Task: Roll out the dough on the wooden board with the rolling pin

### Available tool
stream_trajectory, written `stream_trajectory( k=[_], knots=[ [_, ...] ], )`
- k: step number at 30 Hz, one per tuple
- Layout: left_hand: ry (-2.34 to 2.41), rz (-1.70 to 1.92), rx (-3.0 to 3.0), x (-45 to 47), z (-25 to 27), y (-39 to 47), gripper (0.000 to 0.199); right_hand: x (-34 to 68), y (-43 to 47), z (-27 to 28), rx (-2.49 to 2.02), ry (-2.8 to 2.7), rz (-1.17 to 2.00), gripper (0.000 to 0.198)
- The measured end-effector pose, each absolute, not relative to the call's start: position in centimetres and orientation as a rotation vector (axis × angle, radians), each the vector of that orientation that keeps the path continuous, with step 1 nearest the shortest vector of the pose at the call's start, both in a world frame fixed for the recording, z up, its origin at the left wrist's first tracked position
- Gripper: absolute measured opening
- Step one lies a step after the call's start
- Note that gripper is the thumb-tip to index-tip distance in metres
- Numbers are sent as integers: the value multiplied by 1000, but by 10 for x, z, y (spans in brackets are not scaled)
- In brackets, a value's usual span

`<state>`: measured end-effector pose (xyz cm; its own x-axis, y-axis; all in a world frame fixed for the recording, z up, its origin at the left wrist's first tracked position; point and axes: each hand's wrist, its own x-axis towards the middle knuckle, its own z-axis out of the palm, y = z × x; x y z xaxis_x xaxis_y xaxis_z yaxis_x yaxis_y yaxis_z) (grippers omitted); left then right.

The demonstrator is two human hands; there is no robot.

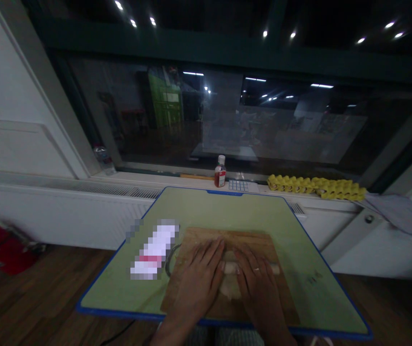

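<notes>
A pale wooden rolling pin (230, 267) lies crosswise on a brown wooden board (288, 307), its right end sticking out past my hand. My left hand (203, 269) rests on the pin's left part, fingers stretched forward and lying flat. Over the right part lies my right hand (258, 271), palm down with fingers extended and a ring on one finger. Neither hand wraps round the pin. Below the pin, between the hands, a flat pale patch that looks like dough (230, 288) shows in part; the hands cover the rest.
The board sits on a green folding table (223, 206) with blue edges. A pixelated white item (155, 250) lies left, beside a dark curved loop (168, 262). On the windowsill stand a small red-labelled bottle (220, 172), a yellow egg tray (314, 186) and a clear plastic bottle (104, 157).
</notes>
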<state>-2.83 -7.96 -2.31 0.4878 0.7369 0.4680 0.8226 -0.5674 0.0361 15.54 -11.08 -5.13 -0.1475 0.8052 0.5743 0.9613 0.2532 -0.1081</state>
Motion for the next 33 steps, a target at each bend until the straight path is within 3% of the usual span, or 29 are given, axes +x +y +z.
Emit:
stream_trajectory(
  k=[10, 18, 33],
  knots=[
    [-1281, -722, -2341, -38, -46, -102, 68, 168, -132, -65, -1582, -1986, -685, 48],
    [-1290, -675, -2409, -41, -47, -131, 72, 175, -151, -69, -1448, -2038, -799, 54],
    [-1447, -625, -2623, -31, -19, -67, 54, 173, -93, -53, -1573, -2028, -581, 42]
  ],
)
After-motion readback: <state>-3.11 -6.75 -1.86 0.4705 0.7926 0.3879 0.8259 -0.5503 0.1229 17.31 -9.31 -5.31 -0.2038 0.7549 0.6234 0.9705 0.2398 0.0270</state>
